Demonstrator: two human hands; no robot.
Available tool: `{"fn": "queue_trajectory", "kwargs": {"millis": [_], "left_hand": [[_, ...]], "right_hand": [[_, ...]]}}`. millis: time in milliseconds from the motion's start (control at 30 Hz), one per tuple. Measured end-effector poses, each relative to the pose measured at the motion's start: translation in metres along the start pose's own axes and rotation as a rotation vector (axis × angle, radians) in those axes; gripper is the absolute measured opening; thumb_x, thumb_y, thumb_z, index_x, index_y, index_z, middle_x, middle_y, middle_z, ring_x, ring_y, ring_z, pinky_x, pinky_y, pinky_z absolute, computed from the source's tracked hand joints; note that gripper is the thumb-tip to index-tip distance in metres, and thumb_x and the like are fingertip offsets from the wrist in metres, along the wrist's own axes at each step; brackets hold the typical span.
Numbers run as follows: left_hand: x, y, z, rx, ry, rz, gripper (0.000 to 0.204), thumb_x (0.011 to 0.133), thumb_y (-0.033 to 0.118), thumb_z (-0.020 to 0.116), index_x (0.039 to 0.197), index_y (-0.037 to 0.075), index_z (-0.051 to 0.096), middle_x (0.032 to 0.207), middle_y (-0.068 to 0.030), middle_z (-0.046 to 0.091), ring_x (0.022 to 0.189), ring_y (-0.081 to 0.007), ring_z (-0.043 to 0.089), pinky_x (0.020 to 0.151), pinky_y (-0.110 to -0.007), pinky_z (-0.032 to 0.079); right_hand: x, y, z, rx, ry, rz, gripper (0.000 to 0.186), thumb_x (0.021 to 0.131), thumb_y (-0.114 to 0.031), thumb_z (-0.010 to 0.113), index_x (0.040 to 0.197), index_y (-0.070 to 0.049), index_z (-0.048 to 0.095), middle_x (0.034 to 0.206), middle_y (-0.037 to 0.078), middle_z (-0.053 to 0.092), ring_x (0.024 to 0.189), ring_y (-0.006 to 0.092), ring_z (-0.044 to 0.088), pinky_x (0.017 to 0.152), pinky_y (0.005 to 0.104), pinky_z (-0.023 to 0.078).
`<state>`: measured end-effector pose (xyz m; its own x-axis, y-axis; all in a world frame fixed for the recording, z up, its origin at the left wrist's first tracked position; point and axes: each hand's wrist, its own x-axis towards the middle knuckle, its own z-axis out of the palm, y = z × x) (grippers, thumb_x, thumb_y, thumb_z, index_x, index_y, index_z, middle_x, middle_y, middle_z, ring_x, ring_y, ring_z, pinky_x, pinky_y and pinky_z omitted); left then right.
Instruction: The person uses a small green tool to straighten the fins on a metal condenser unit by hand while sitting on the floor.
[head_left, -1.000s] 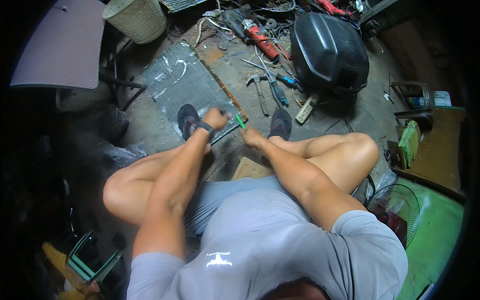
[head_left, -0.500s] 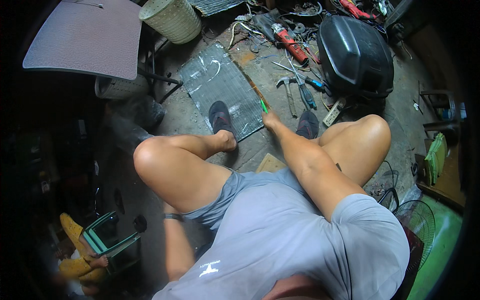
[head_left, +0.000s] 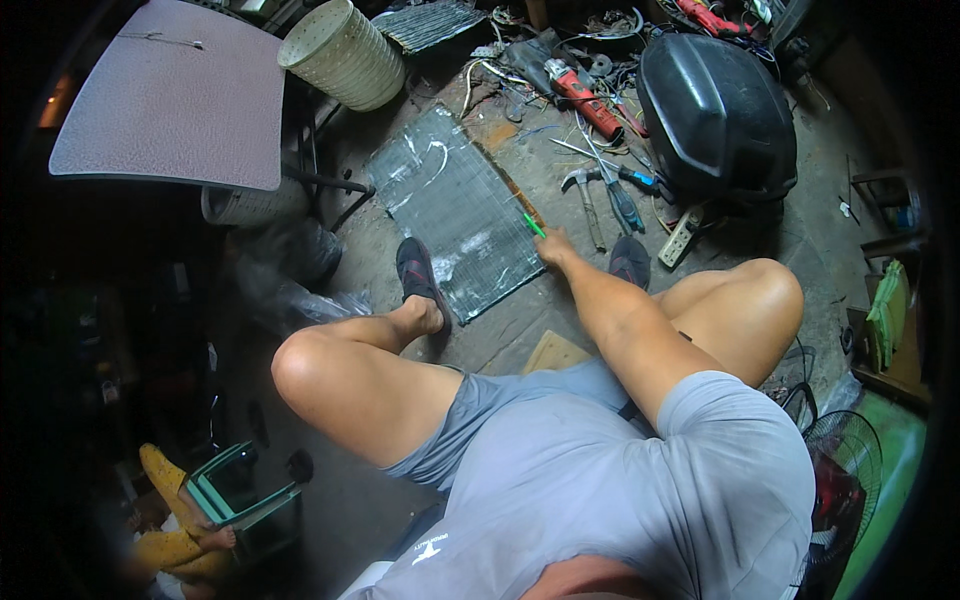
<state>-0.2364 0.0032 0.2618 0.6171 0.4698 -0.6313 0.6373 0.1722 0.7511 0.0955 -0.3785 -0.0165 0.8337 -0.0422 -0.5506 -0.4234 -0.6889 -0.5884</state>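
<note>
My right hand (head_left: 556, 248) reaches down to the right edge of a flat grey panel (head_left: 455, 200) lying on the floor. Its fingers are closed around a slim bright green tool (head_left: 534, 225), whose exact kind is too small to make out. The tool points up and left, over the panel's edge. Fine parallel lines and shiny silver patches mark the panel, and a brown strip runs along its right side. My left shoe (head_left: 416, 268) is at the panel's lower left. My left hand is out of sight.
Right of the panel lie a hammer (head_left: 591, 205), screwdrivers, a red angle grinder (head_left: 585, 100) and a white power strip (head_left: 681, 237). Beyond are a black case (head_left: 715, 115) and tangled wires. A chair (head_left: 185, 100) and a woven bin (head_left: 350, 60) stand left; a fan (head_left: 845, 480) is lower right.
My left forearm has gone from the lower left of view. My left foot has shifted away from the panel's surface. My right hand keeps hold of the green tool at the panel's edge.
</note>
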Motion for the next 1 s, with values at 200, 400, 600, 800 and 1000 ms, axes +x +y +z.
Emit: {"fn": "queue_trajectory", "kwargs": {"millis": [200,400,600,800,1000], "left_hand": [[-0.005,0.040,-0.028,0.137,0.044,0.069,0.045,0.096,0.037,0.062,0.119,-0.001,0.067,0.114,-0.0152,0.071,0.100,-0.0232,0.067,0.083,-0.038,0.054],[0.018,0.056,-0.003,0.191,-0.034,0.087,0.045,0.095,0.038,0.062,0.119,0.000,0.067,0.113,-0.0155,0.071,0.098,-0.0237,0.068,0.082,-0.038,0.054],[0.045,0.064,0.009,0.288,-0.099,0.046,0.045,0.095,0.038,0.062,0.119,0.000,0.067,0.112,-0.0158,0.071,0.097,-0.0242,0.068,0.082,-0.038,0.054],[0.093,0.067,0.030,0.371,-0.193,-0.023,0.045,0.095,0.038,0.062,0.119,0.000,0.067,0.110,-0.0161,0.072,0.096,-0.0247,0.068,0.082,-0.038,0.054],[0.143,0.067,0.043,0.450,-0.249,-0.108,0.046,0.094,0.039,0.062,0.119,0.000,0.068,0.109,-0.0164,0.072,0.095,-0.0252,0.069,0.081,-0.038,0.054]], "right_hand": [[0.001,0.003,-0.015,0.083,-0.103,0.072,0.054,0.093,-0.039,0.049,0.130,-0.002,0.060,0.127,0.029,0.060,0.124,0.0446,0.053,0.108,0.0476,0.039],[0.019,0.040,-0.063,0.057,0.034,0.166,0.052,0.093,-0.037,0.048,0.128,-0.001,0.061,0.130,0.030,0.057,0.127,0.0431,0.051,0.109,0.0468,0.039],[-0.003,0.032,-0.044,-0.084,0.118,-0.068,0.047,0.092,-0.033,0.052,0.125,-0.001,0.063,0.124,0.031,0.061,0.119,0.0445,0.057,0.105,0.0463,0.042],[0.000,0.038,-0.059,-0.021,0.116,0.045,0.042,0.093,-0.029,0.051,0.122,0.000,0.063,0.120,0.032,0.061,0.117,0.0458,0.058,0.103,0.0480,0.043],[-0.001,0.028,-0.072,-0.139,0.067,0.033,0.041,0.092,-0.029,0.051,0.119,0.001,0.063,0.121,0.032,0.060,0.117,0.0470,0.056,0.102,0.0494,0.042]]}}
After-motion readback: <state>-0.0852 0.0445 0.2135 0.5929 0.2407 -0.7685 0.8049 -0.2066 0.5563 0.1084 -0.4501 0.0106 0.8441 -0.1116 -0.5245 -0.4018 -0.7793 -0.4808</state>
